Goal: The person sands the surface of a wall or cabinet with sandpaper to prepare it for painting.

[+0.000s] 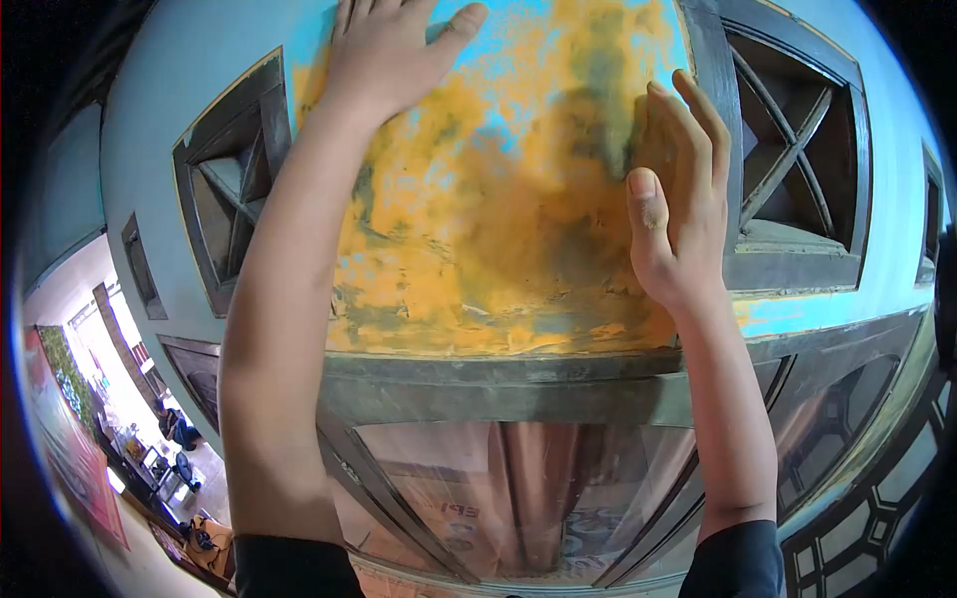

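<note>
My left hand (394, 55) is raised at the top of the view, against or close to the wall panel (478, 239), with its fingers partly cut off by the top edge and its thumb held apart. Patchy orange and dark colour covers much of this light blue panel. On the right, my right hand (688, 199) is lifted in front of the panel's right edge, palm turned inward, its thumb apart from the slightly bent fingers. Neither hand shows an object in it.
Dark-framed openings with crossed bars flank the panel, one on the left (234, 184) and one on the right (797, 149). Below runs a dark wooden beam (498, 389) over glass panes with a curtain (538, 478). At the lower left, a bright room (140, 399) holds several things.
</note>
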The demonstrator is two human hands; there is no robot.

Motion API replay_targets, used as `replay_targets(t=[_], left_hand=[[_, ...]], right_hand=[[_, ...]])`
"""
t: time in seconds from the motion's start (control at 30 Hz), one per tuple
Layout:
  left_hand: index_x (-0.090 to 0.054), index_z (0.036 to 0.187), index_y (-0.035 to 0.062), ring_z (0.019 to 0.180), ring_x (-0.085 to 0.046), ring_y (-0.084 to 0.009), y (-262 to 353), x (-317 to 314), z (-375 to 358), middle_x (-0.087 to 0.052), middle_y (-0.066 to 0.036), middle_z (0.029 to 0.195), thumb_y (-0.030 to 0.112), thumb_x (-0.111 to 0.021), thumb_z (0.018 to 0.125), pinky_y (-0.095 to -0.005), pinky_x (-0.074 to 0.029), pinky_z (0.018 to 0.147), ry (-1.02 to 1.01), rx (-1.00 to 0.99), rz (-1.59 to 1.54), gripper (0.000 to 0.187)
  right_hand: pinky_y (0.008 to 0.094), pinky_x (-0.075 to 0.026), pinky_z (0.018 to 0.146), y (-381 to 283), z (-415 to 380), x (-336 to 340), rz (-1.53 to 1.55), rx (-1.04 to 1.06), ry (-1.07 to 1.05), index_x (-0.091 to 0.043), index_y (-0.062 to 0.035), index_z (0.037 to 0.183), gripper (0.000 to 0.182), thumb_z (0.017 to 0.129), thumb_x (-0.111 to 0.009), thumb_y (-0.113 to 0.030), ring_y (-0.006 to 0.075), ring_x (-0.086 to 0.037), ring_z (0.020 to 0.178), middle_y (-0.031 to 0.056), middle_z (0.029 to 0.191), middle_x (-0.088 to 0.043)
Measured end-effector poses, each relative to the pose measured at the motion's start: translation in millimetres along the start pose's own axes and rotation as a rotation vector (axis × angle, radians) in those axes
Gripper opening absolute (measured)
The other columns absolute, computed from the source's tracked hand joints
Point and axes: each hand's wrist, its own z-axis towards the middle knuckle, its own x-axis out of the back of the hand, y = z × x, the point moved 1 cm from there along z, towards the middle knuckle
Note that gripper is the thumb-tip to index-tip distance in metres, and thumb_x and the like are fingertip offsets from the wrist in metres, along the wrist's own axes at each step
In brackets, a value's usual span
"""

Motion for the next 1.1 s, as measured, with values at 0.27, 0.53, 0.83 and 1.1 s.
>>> replay_targets(t=[0.27,0.53,0.83,1.1], left_hand=[[-0.047,0.151,0.0329,0.151,-0.023,-0.0433,26.3,-28.6,-85.2,-0.031,-0.013,0.163,0.068,-0.062,0.087,-0.058,-0.021,0.122,0.138,-0.66,-0.086,0.075],[0.0,0.163,0.0294,0.156,0.003,-0.0389,15.5,-28.0,-60.7,0.004,-0.015,0.17,0.066,-0.058,0.093,-0.0554,0.0,0.126,-0.021,-0.352,0.063,0.098],[-0.022,0.162,0.0121,0.157,-0.003,-0.0337,-15.5,-21.7,-69.0,-0.008,-0.015,0.17,0.055,-0.052,0.099,-0.0507,-0.003,0.127,0.111,-0.152,0.202,0.081],[-0.043,0.155,0.0277,0.152,-0.02,-0.0445,-30.1,-43.3,-108.6,-0.025,-0.015,0.167,0.066,-0.05,0.094,-0.0602,-0.021,0.121,0.208,-0.428,-0.072,0.072]], right_hand=[[0.0482,-0.04,0.111,3.0,-2.4,-0.3,0.026,-0.003,0.036,-0.045,-0.0068,0.15,0.066,0.105,-0.039,-0.055,0.0395,-0.041,0.14,0.0236,0.153,-0.037],[0.0478,-0.034,0.115,1.5,0.0,0.8,-0.09,0.028,0.013,-0.045,-0.0073,0.15,0.069,0.105,-0.035,-0.059,0.038,-0.04,0.14,0.0227,0.152,-0.039],[0.0473,-0.033,0.115,3.7,-5.0,-1.3,-0.096,0.058,0.004,-0.046,-0.0082,0.15,0.067,0.105,-0.036,-0.057,0.0381,-0.04,0.14,0.0214,0.151,-0.042],[0.047,-0.034,0.114,-1.6,-2.2,-1.0,-0.087,0.052,-0.034,-0.05,-0.0071,0.146,0.063,0.105,-0.039,-0.054,0.0396,-0.043,0.138,0.0221,0.149,-0.046]])
